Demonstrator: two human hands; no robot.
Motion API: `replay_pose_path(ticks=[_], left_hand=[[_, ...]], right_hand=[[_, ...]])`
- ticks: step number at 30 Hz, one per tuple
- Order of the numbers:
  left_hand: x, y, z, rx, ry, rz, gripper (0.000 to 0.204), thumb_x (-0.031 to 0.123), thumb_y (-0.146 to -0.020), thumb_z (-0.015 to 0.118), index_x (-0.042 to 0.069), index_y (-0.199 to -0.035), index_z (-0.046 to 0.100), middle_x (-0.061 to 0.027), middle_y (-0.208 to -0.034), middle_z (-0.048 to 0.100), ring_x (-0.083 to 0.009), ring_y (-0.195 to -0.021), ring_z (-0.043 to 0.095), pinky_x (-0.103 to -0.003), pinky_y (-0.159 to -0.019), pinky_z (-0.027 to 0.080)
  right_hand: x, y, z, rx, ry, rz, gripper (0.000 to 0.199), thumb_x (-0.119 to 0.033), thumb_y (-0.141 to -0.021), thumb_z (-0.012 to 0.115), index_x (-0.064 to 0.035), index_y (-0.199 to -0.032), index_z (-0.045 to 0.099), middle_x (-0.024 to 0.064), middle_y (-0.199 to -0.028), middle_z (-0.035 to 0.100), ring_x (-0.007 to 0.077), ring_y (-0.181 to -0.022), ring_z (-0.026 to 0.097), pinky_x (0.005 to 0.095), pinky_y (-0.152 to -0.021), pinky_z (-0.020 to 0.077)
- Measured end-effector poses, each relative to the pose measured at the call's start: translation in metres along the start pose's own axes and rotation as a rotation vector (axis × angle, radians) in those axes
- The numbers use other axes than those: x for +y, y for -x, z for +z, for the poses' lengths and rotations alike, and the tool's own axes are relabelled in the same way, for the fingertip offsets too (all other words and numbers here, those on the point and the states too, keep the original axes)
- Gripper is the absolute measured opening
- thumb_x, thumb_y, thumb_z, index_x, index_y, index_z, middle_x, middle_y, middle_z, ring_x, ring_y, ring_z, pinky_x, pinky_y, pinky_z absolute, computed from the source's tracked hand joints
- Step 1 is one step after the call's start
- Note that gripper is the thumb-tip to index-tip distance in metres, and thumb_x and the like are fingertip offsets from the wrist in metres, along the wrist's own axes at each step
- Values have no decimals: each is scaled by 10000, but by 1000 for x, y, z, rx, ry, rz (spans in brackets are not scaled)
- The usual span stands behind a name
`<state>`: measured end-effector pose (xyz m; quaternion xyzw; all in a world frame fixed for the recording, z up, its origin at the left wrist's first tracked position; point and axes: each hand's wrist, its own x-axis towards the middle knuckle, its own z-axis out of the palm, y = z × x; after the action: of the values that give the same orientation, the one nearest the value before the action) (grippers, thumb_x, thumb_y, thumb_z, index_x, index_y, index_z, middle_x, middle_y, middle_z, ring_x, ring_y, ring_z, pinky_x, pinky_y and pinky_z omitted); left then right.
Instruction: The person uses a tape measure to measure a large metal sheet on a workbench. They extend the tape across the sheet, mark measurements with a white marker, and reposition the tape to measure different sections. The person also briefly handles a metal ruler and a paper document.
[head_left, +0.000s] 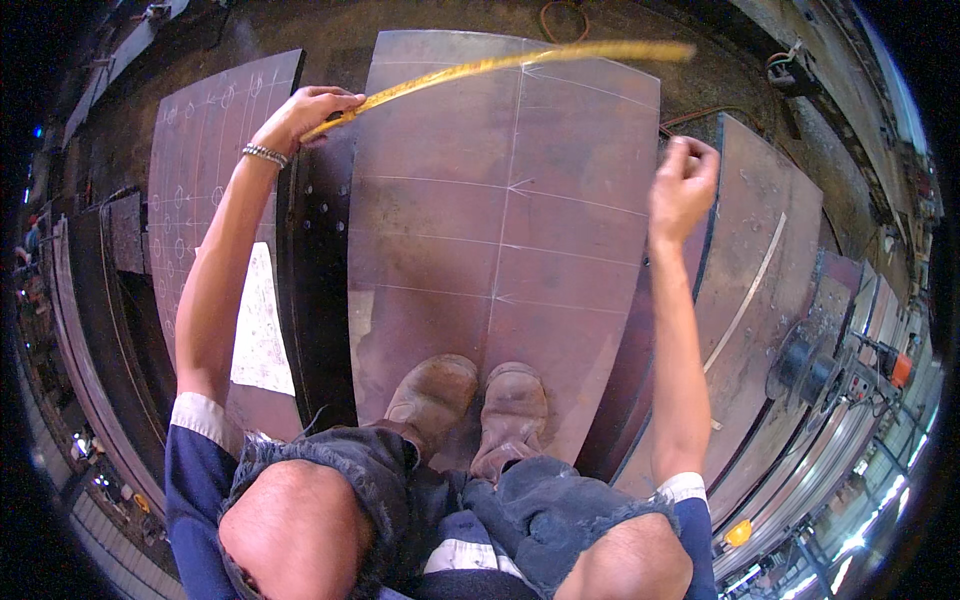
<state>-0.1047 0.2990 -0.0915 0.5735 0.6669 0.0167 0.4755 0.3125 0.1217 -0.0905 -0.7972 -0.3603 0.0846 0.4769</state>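
From my remote seat I see the left hand (300, 115) pinching a yellow measuring tape (450, 75) near one end, thumb and fingers closed on it, a beaded bracelet (265, 154) at the wrist. The tape arches across the far part of the middle steel plate (430, 230), and its blurred free end reaches past that plate's far edge; I can't tell whether it touches the metal anywhere. The right hand (685, 190) is raised by the plate's right side, fingers curled in narrow; motion blurs it, so I can't tell whether anything is in its grip. Pale lines with arrow marks run over the middle plate, and two dusty boots (433, 392) stand on its near part, between bent knees. To the left I have a marked plate (215, 180) with circles drawn on it, and a white sheet (262, 330) partly behind the left forearm. On the right, a pale thin strip (750, 292) lies on another plate (765, 185), with an orange-ended machine (893, 366) beyond.
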Motion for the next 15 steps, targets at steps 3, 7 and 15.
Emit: replay_pose_path(ticks=[3, 7, 15], left_hand=[[-3, 23, 45, -215, 549, -53, 420, 487, -843, 700, 130, -1064, 699, -15, -861, 654, -120, -734, 603, -282, -621, 509], [27, 91, 129, -713, 951, -210, 331, 427, -940, 601, 131, -1085, 632, -8, -959, 656, -142, -805, 650, -327, -667, 558], [52, 156, 189, -513, 1168, -205, 227, 262, -1010, 509, 79, -1143, 517, -61, -1049, 605, -185, -921, 639, -339, -752, 566]], right_hand=[[-60, 49, 12, -386, -42, -148, 444, -422, -896, 676, -18, -1070, 615, 64, -851, 644, 114, -655, 553, 261, -573, 445], [-79, 105, 32, -703, -112, -349, 743, -556, -814, 711, 9, -1263, 537, 174, -962, 643, 264, -812, 655, 348, -687, 527], [-95, 114, -28, -1045, 91, -369, 879, -498, -827, 693, -9, -1466, 341, 262, -1107, 630, 388, -989, 653, 438, -855, 518]])
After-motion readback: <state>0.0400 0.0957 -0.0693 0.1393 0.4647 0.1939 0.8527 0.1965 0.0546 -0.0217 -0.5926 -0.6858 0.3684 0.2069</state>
